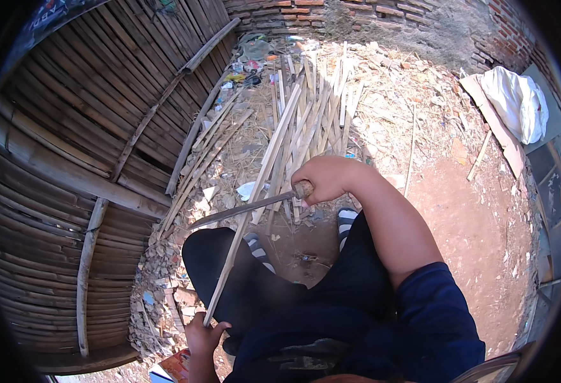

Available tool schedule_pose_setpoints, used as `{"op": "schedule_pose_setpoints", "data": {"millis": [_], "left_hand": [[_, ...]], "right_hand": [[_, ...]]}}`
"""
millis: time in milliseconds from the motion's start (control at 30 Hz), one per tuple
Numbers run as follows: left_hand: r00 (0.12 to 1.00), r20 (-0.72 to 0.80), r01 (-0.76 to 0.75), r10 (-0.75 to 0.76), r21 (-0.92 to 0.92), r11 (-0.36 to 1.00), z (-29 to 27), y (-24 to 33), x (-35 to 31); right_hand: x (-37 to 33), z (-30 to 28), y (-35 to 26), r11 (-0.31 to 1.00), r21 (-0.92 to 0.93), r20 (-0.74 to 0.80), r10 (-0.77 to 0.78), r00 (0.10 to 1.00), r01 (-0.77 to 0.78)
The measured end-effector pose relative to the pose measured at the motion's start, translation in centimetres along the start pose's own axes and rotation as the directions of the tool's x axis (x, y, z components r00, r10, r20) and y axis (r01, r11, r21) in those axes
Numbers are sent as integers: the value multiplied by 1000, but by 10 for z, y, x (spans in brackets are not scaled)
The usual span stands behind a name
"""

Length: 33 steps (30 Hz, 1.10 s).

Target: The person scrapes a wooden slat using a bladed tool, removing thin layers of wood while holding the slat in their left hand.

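My right hand [326, 177] is closed around the short wooden handle of a machete [245, 209]. Its long dark blade points left and crosses a long pale wooden strip [228, 265]; I cannot tell whether the edge touches the wood. Low on the left, my left hand [202, 338] grips the strip's near end, with the thumb against it. The strip slants up and away past my left knee, its far part over a pile of similar strips [322, 108] on the ground.
A bamboo-slat wall [70, 147] stands close on the left. Rubble, dry straw and litter cover the ground around the pile. A brick wall [293, 16] closes off the back. At the far right lies a white sack [513, 105] on a flat board. My sandalled feet [346, 223] flank bare soil.
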State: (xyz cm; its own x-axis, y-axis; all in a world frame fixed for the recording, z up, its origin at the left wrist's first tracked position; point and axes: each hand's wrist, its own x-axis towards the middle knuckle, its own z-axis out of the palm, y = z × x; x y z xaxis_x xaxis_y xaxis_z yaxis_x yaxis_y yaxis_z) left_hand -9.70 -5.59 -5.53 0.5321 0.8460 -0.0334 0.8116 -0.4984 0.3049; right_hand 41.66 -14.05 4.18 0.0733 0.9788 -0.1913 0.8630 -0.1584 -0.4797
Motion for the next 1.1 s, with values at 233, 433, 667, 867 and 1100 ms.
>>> {"op": "schedule_pose_setpoints", "data": {"millis": [233, 433, 667, 867, 1100], "left_hand": [[996, -48, -67, 71, 74, 995, 3, -1, 4], [996, -53, -70, 72, 31, 997, 6, -2, 4], [997, -67, -34, 35, 12, 999, 2, 3, -1], [998, -52, -41, 42, 28, 999, -2, 8, 5], [997, -50, -64, 65, 25, 998, 4, 3, 5]], "right_hand": [[-5, -22, 75, 858, 340, -376, 499, 781, -385], [-12, -17, 25, 969, 95, -72, 233, 970, -226], [-1, -2, 20, 996, 2, -85, -86, 993, 87], [-11, -31, 70, 874, 316, -305, 462, 833, -369], [-18, -17, -13, 982, -66, -30, 178, 984, -179]]}}
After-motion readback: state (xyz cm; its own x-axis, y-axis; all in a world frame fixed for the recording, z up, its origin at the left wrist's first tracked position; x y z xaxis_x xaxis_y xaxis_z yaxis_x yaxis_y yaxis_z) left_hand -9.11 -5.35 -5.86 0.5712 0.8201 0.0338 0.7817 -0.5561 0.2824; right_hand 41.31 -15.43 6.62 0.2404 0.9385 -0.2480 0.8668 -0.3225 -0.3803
